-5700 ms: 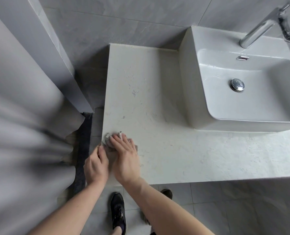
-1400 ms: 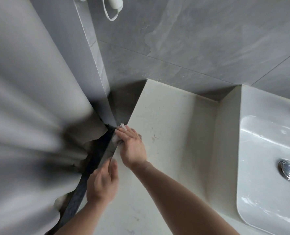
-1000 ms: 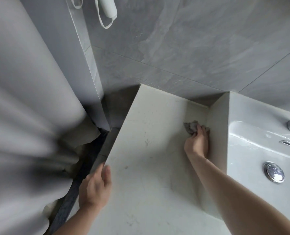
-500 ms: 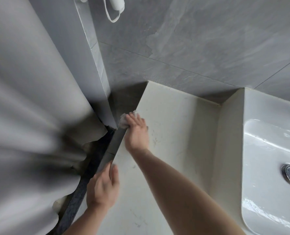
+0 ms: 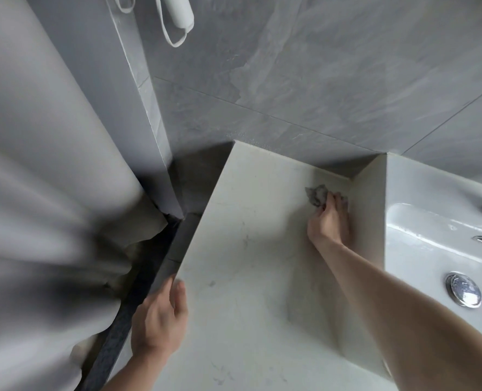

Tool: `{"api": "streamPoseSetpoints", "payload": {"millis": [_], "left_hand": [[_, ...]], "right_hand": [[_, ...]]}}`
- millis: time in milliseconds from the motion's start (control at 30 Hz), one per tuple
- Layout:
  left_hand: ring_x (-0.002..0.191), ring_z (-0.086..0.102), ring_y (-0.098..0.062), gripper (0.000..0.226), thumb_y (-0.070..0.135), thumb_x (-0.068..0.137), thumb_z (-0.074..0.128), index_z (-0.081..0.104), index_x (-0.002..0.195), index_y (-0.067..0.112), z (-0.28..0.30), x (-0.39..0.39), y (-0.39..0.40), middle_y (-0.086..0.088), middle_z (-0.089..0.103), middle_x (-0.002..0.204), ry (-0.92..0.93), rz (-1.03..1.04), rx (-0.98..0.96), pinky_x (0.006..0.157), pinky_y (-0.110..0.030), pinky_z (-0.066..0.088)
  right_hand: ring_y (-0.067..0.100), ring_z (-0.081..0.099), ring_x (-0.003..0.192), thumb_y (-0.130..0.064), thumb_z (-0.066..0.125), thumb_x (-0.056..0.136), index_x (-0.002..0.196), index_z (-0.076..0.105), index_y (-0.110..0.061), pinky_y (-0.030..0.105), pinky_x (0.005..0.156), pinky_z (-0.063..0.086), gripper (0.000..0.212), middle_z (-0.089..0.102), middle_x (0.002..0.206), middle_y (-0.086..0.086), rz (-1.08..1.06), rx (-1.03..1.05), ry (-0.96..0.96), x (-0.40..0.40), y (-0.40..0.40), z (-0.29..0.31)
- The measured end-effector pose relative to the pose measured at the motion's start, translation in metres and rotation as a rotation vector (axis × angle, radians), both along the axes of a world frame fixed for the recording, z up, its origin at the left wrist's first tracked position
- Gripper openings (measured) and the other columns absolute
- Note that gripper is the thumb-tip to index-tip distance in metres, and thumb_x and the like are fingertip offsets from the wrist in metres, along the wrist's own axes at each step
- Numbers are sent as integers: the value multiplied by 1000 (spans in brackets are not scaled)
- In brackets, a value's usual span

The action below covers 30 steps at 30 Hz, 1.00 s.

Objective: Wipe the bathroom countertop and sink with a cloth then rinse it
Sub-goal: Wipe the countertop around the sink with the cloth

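1. Grey curtain (image 5: 45, 193) is hanging at far left.
2. Left hand (image 5: 158, 320) is resting on the countertop (image 5: 248, 277) edge, fingers relaxed, grasping nothing.
3. Right hand (image 5: 328, 218) is pressing the crumpled cloth (image 5: 316, 194) onto the countertop's back corner, fingers curled over it.
4. Sink (image 5: 431, 249) is sitting just beside that hand.

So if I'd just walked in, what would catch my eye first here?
Probably the right hand pressing a crumpled grey cloth onto the pale countertop, deep in the back corner beside the white sink's outer wall. Next, the left hand resting on the countertop's left edge. Then the big grey curtain filling the whole left side.
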State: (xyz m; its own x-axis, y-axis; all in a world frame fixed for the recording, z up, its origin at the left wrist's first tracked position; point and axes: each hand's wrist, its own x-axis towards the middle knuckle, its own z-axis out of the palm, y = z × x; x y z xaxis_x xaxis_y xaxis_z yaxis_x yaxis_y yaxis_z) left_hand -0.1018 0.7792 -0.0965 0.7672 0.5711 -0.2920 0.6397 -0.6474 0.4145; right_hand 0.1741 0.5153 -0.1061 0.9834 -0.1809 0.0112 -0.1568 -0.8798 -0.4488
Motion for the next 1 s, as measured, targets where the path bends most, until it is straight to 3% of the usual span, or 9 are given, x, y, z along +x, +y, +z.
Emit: {"api": "streamPoseSetpoints", "payload": {"millis": [67, 200, 333, 500, 600, 667, 800, 933, 1000], "left_hand": [[99, 68, -41, 61, 56, 101, 15, 63, 120, 23, -1, 0, 0, -7, 75, 109, 12, -4, 7, 78, -43, 52], [104, 68, -39, 64, 57, 100, 14, 63, 124, 25, -3, 1, 0, -6, 74, 115, 19, 12, 12, 84, -43, 52], [103, 68, -40, 67, 60, 97, 15, 64, 125, 24, -1, 1, -1, -7, 74, 116, 12, 10, 12, 86, -44, 52], [100, 68, -42, 61, 53, 102, 17, 66, 123, 23, 3, 1, -2, -10, 75, 113, 2, 17, 36, 83, -44, 53], [100, 68, -42, 60, 52, 102, 16, 65, 122, 24, 4, 1, -2, -9, 75, 112, 8, 17, 31, 82, -44, 53], [101, 68, -42, 59, 52, 102, 17, 65, 124, 24, 5, 0, -3, -9, 75, 114, 1, 22, 31, 83, -44, 53], [110, 66, -41, 54, 49, 104, 27, 63, 132, 21, 8, 1, -3, -9, 72, 123, 20, 29, 8, 91, -44, 51], [103, 68, -41, 57, 51, 102, 24, 66, 124, 20, 10, 1, -4, -9, 75, 114, -21, 35, -25, 85, -44, 53], [93, 69, -41, 51, 47, 103, 25, 66, 113, 19, 10, 1, -4, -10, 76, 102, -34, 49, -38, 76, -42, 52]], "right_hand": [[33, 23, 155, -12, 44, 98, 155, 39, -8, 45, 126, 17, 57, 33, 166, 13, -64, -53, 23, -1, 3, -8], [30, 22, 155, -17, 49, 93, 152, 42, -17, 52, 124, 14, 59, 35, 165, 5, -124, -31, -2, -9, 56, -10], [31, 25, 155, -26, 40, 82, 154, 43, -19, 47, 122, 16, 72, 38, 164, 1, 104, -20, -3, -23, 126, -5], [27, 26, 156, -4, 41, 87, 148, 55, -15, 40, 129, 10, 63, 43, 162, 7, 533, 144, 43, -60, 209, 0], [21, 34, 153, -7, 39, 84, 144, 59, -16, 38, 128, 22, 64, 49, 158, 5, 676, 217, 70, -71, 219, 4], [18, 40, 149, -4, 46, 87, 142, 61, -19, 33, 123, 32, 59, 52, 155, 2, 626, 313, 51, -62, 201, 12], [11, 44, 144, -11, 48, 94, 124, 71, -22, 17, 119, 30, 40, 62, 146, 5, 383, 362, -49, -21, 125, 22], [31, 46, 144, -17, 33, 85, 137, 61, -7, 30, 118, 33, 61, 56, 149, 18, 18, 228, -61, 23, 36, 20], [38, 48, 138, -13, 39, 90, 141, 55, -5, 36, 114, 34, 55, 55, 146, 21, -106, 168, 14, 38, 4, 14]]}}
